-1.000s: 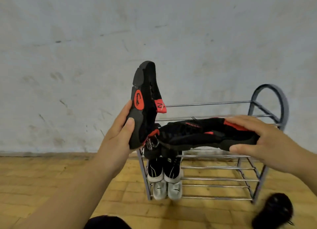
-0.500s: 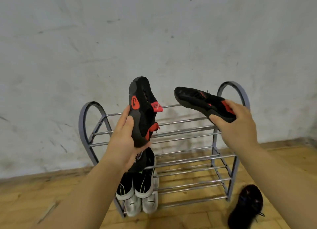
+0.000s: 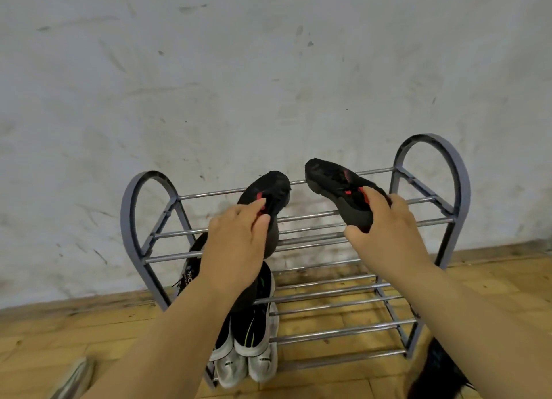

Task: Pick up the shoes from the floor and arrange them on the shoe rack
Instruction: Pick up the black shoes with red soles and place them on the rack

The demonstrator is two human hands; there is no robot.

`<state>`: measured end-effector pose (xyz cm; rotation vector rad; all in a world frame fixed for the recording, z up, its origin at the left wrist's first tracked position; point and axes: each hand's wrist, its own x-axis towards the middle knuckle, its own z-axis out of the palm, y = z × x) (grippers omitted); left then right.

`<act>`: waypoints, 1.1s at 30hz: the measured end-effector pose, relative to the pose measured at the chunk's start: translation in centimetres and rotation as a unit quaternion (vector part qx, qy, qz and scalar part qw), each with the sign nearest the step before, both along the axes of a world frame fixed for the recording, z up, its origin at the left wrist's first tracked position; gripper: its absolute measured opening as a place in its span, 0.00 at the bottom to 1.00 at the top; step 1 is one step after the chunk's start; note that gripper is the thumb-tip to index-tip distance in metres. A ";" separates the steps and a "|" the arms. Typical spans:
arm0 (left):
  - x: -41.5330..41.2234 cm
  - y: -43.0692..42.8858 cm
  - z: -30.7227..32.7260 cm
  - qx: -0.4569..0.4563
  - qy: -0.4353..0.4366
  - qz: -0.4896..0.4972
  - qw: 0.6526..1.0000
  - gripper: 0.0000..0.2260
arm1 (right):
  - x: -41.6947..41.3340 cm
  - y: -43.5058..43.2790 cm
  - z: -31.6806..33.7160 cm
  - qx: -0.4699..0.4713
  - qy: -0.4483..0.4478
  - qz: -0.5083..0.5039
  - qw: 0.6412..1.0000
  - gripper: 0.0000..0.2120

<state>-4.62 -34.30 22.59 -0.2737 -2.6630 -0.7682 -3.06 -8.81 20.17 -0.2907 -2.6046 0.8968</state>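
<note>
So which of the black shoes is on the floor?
The black shoe at the bottom right edge, lying on the wood floor beside the shoe rack. The others sit on the rack or are held over it.

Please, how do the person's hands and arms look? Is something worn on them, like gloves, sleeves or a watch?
Nothing is worn that I can see. The left hand and the right hand have no gloves, rings or bracelets. The left forearm and the right forearm are uncovered down to the picture's edge: no sleeve, no watch.
</note>
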 end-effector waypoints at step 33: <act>-0.5 -8.7 -0.2 -0.146 0.016 0.227 0.963 0.35 | 0.0 1.2 -0.4 0.045 0.021 0.022 0.998 0.33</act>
